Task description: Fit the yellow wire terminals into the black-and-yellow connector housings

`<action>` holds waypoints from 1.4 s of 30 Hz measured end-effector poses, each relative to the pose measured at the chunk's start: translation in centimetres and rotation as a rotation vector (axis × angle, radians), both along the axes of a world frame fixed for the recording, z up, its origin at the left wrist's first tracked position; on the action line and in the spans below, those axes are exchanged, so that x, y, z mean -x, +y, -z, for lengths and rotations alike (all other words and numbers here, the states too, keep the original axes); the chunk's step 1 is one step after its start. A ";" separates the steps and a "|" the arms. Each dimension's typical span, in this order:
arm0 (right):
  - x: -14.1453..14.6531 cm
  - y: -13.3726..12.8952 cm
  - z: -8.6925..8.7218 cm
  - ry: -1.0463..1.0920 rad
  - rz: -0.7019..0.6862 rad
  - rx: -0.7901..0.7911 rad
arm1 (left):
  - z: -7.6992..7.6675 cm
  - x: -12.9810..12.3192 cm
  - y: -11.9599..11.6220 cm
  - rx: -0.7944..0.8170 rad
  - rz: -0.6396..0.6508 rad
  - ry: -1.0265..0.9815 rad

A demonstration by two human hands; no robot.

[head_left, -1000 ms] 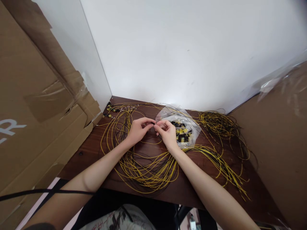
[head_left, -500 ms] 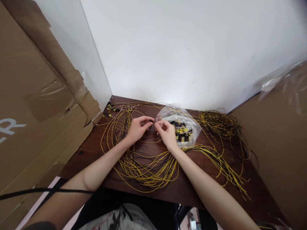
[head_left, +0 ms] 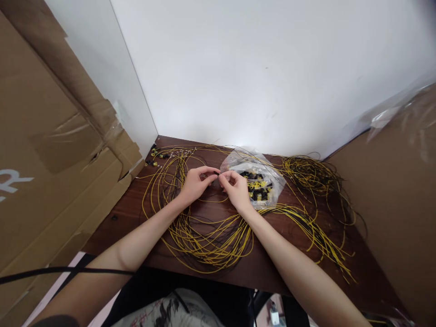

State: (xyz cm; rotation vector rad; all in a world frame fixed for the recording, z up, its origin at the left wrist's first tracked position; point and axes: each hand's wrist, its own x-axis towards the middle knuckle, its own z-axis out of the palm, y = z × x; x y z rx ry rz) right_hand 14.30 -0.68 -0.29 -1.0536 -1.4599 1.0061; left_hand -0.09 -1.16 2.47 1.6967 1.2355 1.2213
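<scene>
I see my left hand [head_left: 195, 184] and right hand [head_left: 237, 190] meeting fingertip to fingertip above the dark wooden bench [head_left: 136, 206], both grips pinched on 1 small black connector [head_left: 216, 173] between them. The thin yellow wire [head_left: 207, 201] runs toward me. The cardboard [head_left: 51, 150] at left shows a white "R".

We have one head view, looking forward and down, close over the desk [head_left: 259, 268] toward the white wall [head_left: 272, 68].
</scene>
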 end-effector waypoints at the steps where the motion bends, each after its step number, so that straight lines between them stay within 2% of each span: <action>1: 0.0 0.0 0.0 -0.003 0.001 -0.001 | 0.0 0.0 0.0 -0.002 0.001 0.001; 9: 0.1 -0.1 -0.2 0.027 0.023 0.005 | -0.2 -0.1 0.0 0.029 0.009 -0.088; 18: 0.1 -0.1 -0.2 0.015 0.023 0.006 | 0.0 -0.2 0.1 0.087 -0.038 -0.197; 30: 0.0 -0.2 -0.3 -0.006 -0.005 -0.008 | -0.6 -0.5 -0.4 0.029 0.013 -0.111; 36: 0.1 -0.2 -0.3 0.005 0.007 -0.004 | -0.3 -0.4 -0.2 0.027 0.018 -0.117; 42: 0.1 -0.1 -0.1 0.008 0.023 -0.003 | 0.0 -0.4 0.1 0.073 -0.057 -0.253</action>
